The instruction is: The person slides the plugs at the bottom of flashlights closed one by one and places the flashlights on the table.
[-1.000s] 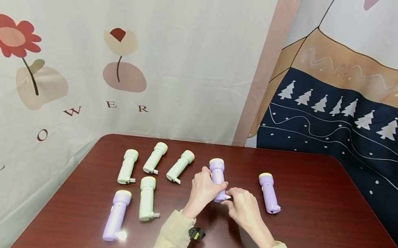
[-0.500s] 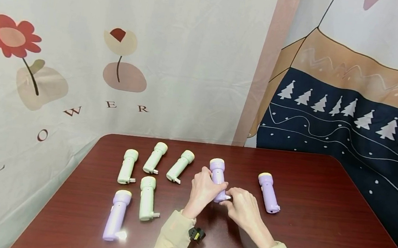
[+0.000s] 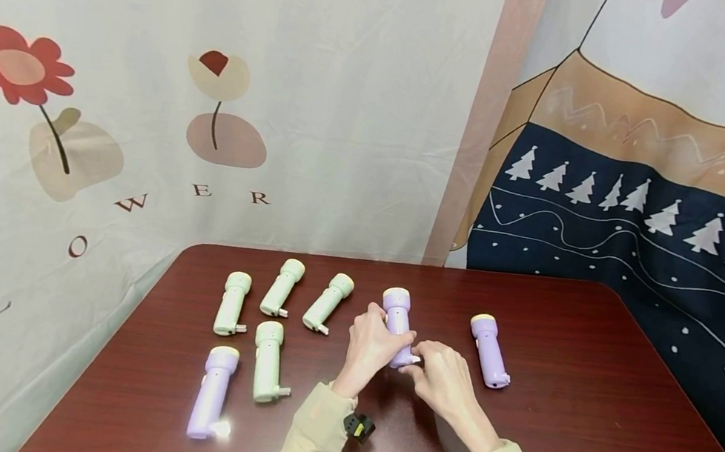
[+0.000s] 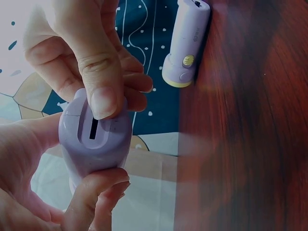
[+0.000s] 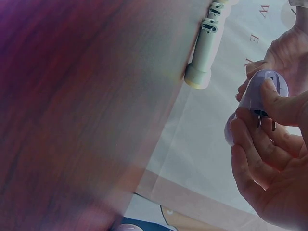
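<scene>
A light purple flashlight [image 3: 396, 312] is raised off the table, gripped around its body by my left hand [image 3: 372, 346]. Its rounded tail end, with a dark slot [image 4: 94, 129], faces the left wrist camera. My right hand [image 3: 446, 385] pinches that tail end; the thumb [image 4: 102, 96] presses beside the slot, with the other fingers curled at the side. Two metal plug prongs [image 5: 274, 126] stick out from the tail, close to the right fingers, in the right wrist view. Part of the body is hidden by the left fingers.
Another purple flashlight [image 3: 490, 354] lies to the right on the brown table [image 3: 581, 430]. At the left, several pale green flashlights [image 3: 268, 364] lie with their plugs folded out. Front left is a purple flashlight [image 3: 211, 397] with a bright glow at its tail.
The held flashlight has shifted very slightly to the right. Both hands stay nearly in place, and the flashlights on the table have not moved.
</scene>
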Available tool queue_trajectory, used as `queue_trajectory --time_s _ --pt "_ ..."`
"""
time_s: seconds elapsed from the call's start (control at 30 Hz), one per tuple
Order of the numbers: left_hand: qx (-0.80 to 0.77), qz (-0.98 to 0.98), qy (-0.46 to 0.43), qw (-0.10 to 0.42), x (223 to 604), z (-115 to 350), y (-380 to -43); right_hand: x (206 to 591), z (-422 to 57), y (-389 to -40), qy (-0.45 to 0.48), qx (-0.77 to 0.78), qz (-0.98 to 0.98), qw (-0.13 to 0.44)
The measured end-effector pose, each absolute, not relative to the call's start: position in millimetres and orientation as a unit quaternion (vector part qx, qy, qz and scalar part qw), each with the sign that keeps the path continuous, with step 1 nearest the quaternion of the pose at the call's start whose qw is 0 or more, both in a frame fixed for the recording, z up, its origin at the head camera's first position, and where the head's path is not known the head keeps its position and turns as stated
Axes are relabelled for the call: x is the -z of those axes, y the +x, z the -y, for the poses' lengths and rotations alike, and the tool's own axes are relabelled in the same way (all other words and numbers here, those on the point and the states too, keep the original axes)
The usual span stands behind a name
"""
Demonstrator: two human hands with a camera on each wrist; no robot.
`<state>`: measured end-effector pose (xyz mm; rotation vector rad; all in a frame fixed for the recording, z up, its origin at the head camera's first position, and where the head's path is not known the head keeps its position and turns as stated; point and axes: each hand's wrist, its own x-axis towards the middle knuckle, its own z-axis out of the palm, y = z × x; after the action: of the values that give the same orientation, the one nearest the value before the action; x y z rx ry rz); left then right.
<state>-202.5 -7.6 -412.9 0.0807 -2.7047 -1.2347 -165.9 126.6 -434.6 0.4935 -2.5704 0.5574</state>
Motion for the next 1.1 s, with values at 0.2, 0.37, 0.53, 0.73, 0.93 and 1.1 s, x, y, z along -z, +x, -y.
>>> queue_trajectory --time_s 0.2,0.37,0.53,0.73,0.93,1.1 --pt "0.413 0.907 0.026 0.085 412.5 7.7 -202.5 434.6 -126.2 -166.3 0.183 -0.2 0.932 0.241" --pt "0.416 0.905 0.024 0.088 412.6 7.4 -202.0 435.0 -125.8 -166.4 0.183 -0.2 0.93 0.247" --pt "0.418 0.903 0.022 0.092 414.0 6.9 -202.1 435.8 -125.5 -166.3 0.182 -0.198 0.93 0.25" --pt "0.419 0.903 0.023 0.094 414.2 6.9 -201.7 436.8 -125.0 -166.1 0.181 -0.195 0.931 0.25" --pt "0.42 0.902 0.025 0.093 414.5 7.1 -201.8 436.7 -124.3 -165.2 0.178 -0.194 0.933 0.247" --pt "0.419 0.903 0.026 0.09 414.5 7.3 -201.3 437.0 -123.8 -164.8 0.178 -0.192 0.933 0.248"
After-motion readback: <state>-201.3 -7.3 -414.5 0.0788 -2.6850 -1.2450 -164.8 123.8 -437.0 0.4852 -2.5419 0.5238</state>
